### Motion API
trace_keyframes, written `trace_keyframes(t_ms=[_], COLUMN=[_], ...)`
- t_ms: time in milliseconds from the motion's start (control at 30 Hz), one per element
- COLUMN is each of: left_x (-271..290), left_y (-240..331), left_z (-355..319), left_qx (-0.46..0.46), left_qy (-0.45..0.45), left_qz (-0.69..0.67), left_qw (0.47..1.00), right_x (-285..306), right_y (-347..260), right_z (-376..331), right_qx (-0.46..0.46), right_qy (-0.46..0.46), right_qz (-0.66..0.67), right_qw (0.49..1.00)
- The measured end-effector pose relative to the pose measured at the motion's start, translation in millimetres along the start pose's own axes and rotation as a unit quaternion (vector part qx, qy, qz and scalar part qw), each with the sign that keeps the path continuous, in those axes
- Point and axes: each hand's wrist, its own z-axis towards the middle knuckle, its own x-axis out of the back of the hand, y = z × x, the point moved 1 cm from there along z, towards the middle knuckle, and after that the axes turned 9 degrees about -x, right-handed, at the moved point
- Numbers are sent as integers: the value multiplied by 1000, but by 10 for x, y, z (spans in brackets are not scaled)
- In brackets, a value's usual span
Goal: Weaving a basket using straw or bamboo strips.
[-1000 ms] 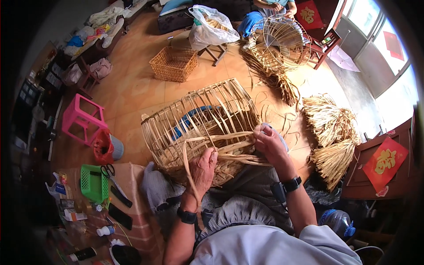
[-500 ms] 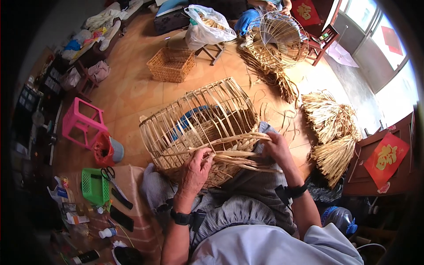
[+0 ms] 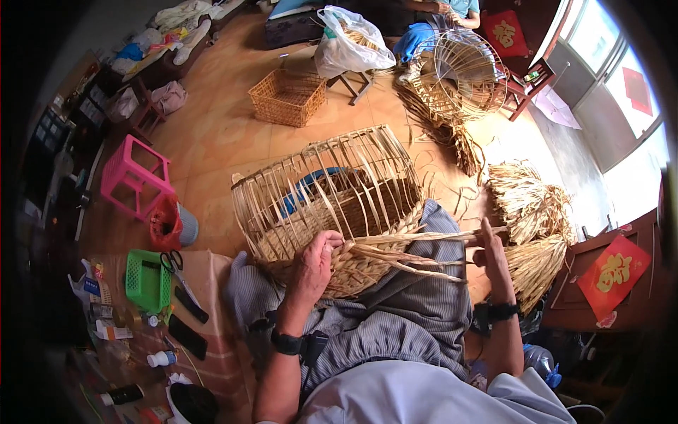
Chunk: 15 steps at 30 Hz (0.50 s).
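Observation:
A half-woven straw basket (image 3: 311, 225) lies on its side across my lap, bare upright ribs on its far side and braided straw close to me. My left hand (image 3: 311, 267) is closed, pinching the strands where they leave the weave. From there several long straw strands (image 3: 417, 239) fan out to the right. My right hand (image 3: 493, 256) is out past my right knee, with the upper strand running between its fingers and its tip sticking out beyond. Lower strand ends hang loose over my leg. Something blue (image 3: 311, 185) shows inside the basket through the ribs.
Bundles of dried straw (image 3: 533, 205) lie to the right. A table (image 3: 219, 279) at my left bears a green basket (image 3: 147, 281), scissors (image 3: 176, 272) and phone-like black slabs. A pink stool (image 3: 138, 177) and bin (image 3: 185, 225) stand left. Another person handles a ribbed frame (image 3: 459, 74) beyond.
My right hand has moved right and a little down, drawing a strand out straight from the basket. My left hand stays at the same spot on the weave. The whole view has shifted slightly.

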Motion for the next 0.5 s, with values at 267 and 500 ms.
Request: trace_keyframes(t_ms=[267,500], left_x=[-25,-86], left_y=[13,96], left_z=[65,73], left_qx=[10,39], left_qy=[-48,-36], left_qz=[8,36], left_qw=[999,998], right_x=[-1246,-2123], right_y=[-514,-477], right_z=[-912,-846], right_qx=[357,491], right_qy=[18,-69], right_qz=[-234,-327], right_qw=[904,804])
